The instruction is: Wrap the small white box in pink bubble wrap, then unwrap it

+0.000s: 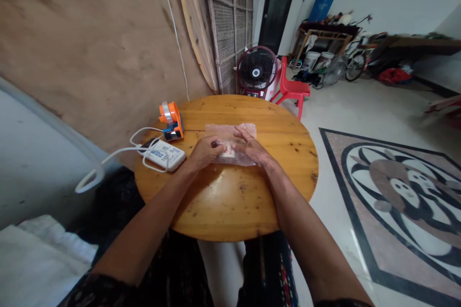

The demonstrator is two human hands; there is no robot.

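Note:
A sheet of see-through bubble wrap [218, 130] lies spread on the round wooden table [223, 201]. On the wrap, between my two hands, rests a small flat whitish item [228, 150] with reddish marks, too small to name. My left hand [204, 152] is closed, its thumb and forefinger pinching at the item's left edge. From the other side my right hand [251, 147] lies over the wrap with fingers stretched out and apart, its thumb close to the item's right edge. Part of the wrap is hidden beneath the right hand.
At the table's left stand an orange tape dispenser [171, 117] and a white power bank [164, 155] with a looped white cable [118, 150]. Behind the table are a fan [256, 73] and a red chair [293, 87]. A wall runs along the left.

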